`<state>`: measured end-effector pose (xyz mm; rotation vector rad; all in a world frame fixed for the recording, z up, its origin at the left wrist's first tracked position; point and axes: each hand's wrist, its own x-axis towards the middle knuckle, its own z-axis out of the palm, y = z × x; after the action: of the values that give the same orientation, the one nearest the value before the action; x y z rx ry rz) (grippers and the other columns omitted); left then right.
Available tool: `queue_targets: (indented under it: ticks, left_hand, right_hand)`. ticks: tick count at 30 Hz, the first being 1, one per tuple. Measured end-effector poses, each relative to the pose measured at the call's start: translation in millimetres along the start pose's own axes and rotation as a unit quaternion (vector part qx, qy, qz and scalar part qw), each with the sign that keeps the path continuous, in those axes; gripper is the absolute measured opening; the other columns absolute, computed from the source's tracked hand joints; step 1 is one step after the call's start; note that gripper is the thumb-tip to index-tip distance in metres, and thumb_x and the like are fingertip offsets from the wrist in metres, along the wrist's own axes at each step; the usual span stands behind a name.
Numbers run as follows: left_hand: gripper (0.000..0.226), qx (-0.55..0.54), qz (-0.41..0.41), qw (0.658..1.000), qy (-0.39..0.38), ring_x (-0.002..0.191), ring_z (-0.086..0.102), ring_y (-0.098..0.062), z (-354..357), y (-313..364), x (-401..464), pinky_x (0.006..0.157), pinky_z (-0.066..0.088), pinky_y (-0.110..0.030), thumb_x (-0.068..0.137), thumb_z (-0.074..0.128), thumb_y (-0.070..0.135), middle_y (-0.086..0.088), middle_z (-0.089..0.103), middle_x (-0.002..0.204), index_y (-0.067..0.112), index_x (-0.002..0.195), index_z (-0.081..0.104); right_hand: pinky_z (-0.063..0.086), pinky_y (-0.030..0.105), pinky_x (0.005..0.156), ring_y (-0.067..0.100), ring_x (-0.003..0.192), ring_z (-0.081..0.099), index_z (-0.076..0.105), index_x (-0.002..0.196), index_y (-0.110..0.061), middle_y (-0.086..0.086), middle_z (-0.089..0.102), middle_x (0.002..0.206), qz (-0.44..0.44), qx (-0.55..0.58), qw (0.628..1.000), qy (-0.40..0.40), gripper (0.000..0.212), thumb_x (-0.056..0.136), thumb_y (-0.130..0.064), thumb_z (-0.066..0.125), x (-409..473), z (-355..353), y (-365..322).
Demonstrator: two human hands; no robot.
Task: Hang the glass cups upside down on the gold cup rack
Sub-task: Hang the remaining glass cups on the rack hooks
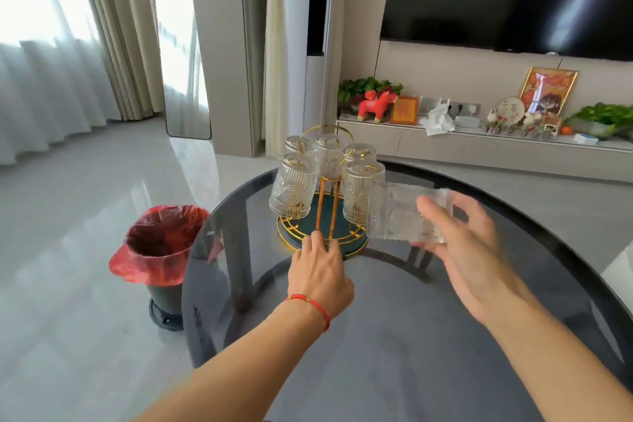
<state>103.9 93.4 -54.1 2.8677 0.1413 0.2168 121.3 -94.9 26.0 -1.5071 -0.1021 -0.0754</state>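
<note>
The gold cup rack point(323, 197) stands on a round green tray with a gold rim point(287, 237) on the dark glass table. Several ribbed glass cups hang upside down on its arms, the nearest at left point(294, 187) and right point(359, 195). My left hand point(320, 272) rests its fingertips on the tray's front rim. My right hand point(469, 243) holds one more ribbed glass cup point(402, 212) sideways, blurred, just right of the rack, its open end toward the rack.
The round dark glass table point(394, 319) fills the foreground. A bin lined with a red bag point(161, 243) stands on the floor at the table's left. A low TV cabinet with ornaments point(479, 144) runs along the far wall.
</note>
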Motion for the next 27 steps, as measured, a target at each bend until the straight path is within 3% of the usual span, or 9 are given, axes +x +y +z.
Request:
queue_targets:
  ticks: [3, 5, 7, 9, 13, 19, 23, 27]
  left_hand:
    - [0.062, 0.041, 0.013, 0.999, -0.031, 0.131, 0.037, -0.038, 0, 3, -6, 0.107, 0.042, -0.046, 0.084, 0.061, 0.034, -0.017, 0.040, 0.137, 0.007, 0.137, 0.044]
    - [0.067, 0.063, 0.018, 0.997, -0.040, 0.136, 0.034, -0.040, -2, 3, -7, 0.109, 0.041, -0.049, 0.086, 0.061, 0.037, -0.017, 0.038, 0.141, 0.006, 0.141, 0.040]
    - [0.067, 0.074, 0.024, 0.996, -0.047, 0.136, 0.033, -0.039, -5, 1, -8, 0.108, 0.041, -0.049, 0.087, 0.061, 0.038, -0.016, 0.038, 0.141, 0.007, 0.142, 0.039]
    - [0.068, 0.080, 0.029, 0.995, -0.051, 0.136, 0.033, -0.038, -6, -1, -8, 0.106, 0.042, -0.049, 0.088, 0.062, 0.039, -0.015, 0.038, 0.142, 0.007, 0.143, 0.038]
    - [0.070, 0.082, 0.035, 0.995, -0.055, 0.138, 0.031, -0.038, -7, -3, -8, 0.106, 0.043, -0.049, 0.088, 0.063, 0.039, -0.014, 0.036, 0.145, 0.007, 0.145, 0.036]
    - [0.076, 0.077, 0.041, 0.994, -0.066, 0.144, 0.025, -0.038, -8, -9, -6, 0.108, 0.043, -0.051, 0.089, 0.063, 0.037, -0.015, 0.030, 0.151, 0.007, 0.151, 0.029]
    - [0.084, 0.078, 0.050, 0.993, -0.076, 0.149, 0.016, -0.038, -6, -14, -4, 0.109, 0.043, -0.053, 0.089, 0.062, 0.037, -0.015, 0.022, 0.158, 0.008, 0.156, 0.020]
    - [0.087, 0.076, 0.057, 0.992, -0.079, 0.150, 0.014, -0.039, -4, -17, -3, 0.109, 0.044, -0.054, 0.090, 0.062, 0.038, -0.015, 0.018, 0.161, 0.010, 0.158, 0.017]
  right_hand:
    - [0.062, 0.046, 0.089, 0.010, 0.100, 0.076, 0.057, 0.123, -0.035, -0.007, 0.075, 0.117, -0.090, -0.161, 0.983, 0.019, 0.069, 0.066, -0.068, 0.080, 11, 38, -24]
    - [0.055, 0.040, 0.094, 0.013, 0.113, 0.068, 0.057, 0.126, -0.034, -0.010, 0.068, 0.124, -0.154, -0.265, 0.951, 0.027, 0.067, 0.071, -0.069, 0.075, 19, 59, -35]
    - [0.041, 0.028, 0.093, 0.016, 0.119, 0.058, 0.057, 0.133, -0.027, -0.004, 0.065, 0.132, -0.210, -0.346, 0.914, 0.028, 0.068, 0.078, -0.064, 0.073, 27, 73, -42]
    - [0.041, 0.030, 0.095, 0.024, 0.126, 0.057, 0.056, 0.139, -0.022, 0.006, 0.064, 0.138, -0.234, -0.394, 0.889, 0.016, 0.070, 0.081, -0.057, 0.075, 34, 84, -50]
    - [0.042, 0.038, 0.106, 0.031, 0.133, 0.054, 0.054, 0.146, -0.019, 0.013, 0.062, 0.143, -0.236, -0.463, 0.854, -0.019, 0.073, 0.084, -0.052, 0.076, 46, 103, -53]
    - [0.043, 0.044, 0.105, 0.037, 0.133, 0.053, 0.053, 0.152, -0.019, 0.017, 0.062, 0.142, -0.216, -0.539, 0.812, -0.054, 0.077, 0.088, -0.057, 0.068, 65, 124, -40]
    - [0.035, 0.049, 0.100, 0.034, 0.135, 0.046, 0.056, 0.149, -0.028, 0.008, 0.069, 0.136, -0.212, -0.595, 0.771, -0.080, 0.073, 0.087, -0.067, 0.061, 79, 126, -34]
    - [0.032, 0.048, 0.101, 0.029, 0.138, 0.042, 0.057, 0.148, -0.034, 0.002, 0.069, 0.138, -0.198, -0.603, 0.766, -0.102, 0.069, 0.088, -0.067, 0.060, 86, 123, -28]
